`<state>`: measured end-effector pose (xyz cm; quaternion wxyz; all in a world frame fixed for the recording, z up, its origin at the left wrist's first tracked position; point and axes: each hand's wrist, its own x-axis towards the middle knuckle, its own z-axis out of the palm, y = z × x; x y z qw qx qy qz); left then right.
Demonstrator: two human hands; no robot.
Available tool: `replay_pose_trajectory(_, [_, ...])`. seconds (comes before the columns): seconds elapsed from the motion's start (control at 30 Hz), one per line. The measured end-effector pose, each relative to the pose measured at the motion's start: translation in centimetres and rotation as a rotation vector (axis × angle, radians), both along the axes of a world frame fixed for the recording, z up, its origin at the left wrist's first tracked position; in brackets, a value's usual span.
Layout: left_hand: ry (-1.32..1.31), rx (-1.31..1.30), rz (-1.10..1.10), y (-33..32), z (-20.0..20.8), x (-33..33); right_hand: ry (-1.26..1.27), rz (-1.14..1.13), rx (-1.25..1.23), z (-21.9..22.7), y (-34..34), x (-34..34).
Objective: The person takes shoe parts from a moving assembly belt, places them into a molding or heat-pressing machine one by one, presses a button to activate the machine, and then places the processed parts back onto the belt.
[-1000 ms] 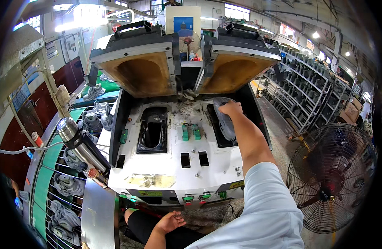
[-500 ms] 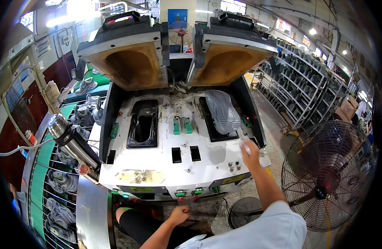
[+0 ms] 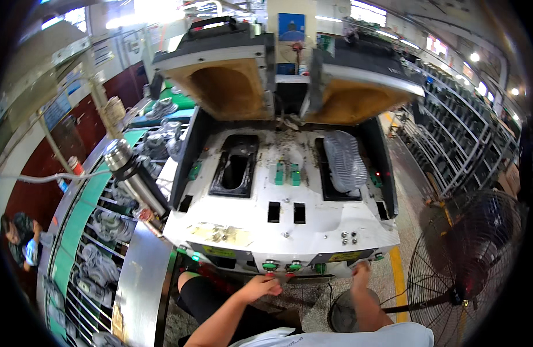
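Note:
My left hand (image 3: 264,287) is closed, its fingers curled close below the green and red push buttons (image 3: 270,267) on the front of a white two-station press (image 3: 255,217). My right hand (image 3: 361,273), slightly blurred, has its fingers curled at the right end of the front panel, close to another green button (image 3: 378,256). Nothing shows in either hand. A grey shoe (image 3: 344,162) lies with its ribbed sole up over the black right-hand recess. The left-hand recess (image 3: 234,168) holds no shoe. Both lids, with brown hollow pads (image 3: 223,89), stand raised.
On the left, a conveyor rack (image 3: 87,231) carries several grey shoes beside a steel flask (image 3: 136,176). A large fan (image 3: 466,266) stands at right, before shelving racks (image 3: 451,127) of dark pieces. Another person (image 3: 22,237) is at far left.
My right hand has drawn back from beside the shoe, down to the front panel. My left hand has moved up toward the buttons. The whole view has shifted; the shoe stays in place.

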<state>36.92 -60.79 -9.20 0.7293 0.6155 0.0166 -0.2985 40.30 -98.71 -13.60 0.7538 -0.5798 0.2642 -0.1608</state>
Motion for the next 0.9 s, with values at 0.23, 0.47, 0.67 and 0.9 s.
replay_pose_trajectory(0.23, [0.397,0.373,-0.488,13.3,4.3,-14.1,-0.032,1.011,-0.509,1.5,20.6,-4.1])
replay_pose_trajectory(0.47, [-0.628,1.207,1.103,14.2,11.3,-23.5,-0.423,1.279,-0.505,5.5,33.8,-3.4])
replay_pose_trajectory(0.67, [-0.180,1.577,2.048,14.7,6.7,-38.5,-0.656,1.749,-0.742,7.9,42.5,-8.6])
replay_pose_trajectory(0.9, [-0.169,0.926,2.236,25.4,-1.0,-45.9,-0.685,3.376,-1.877,-10.4,54.5,-22.8])
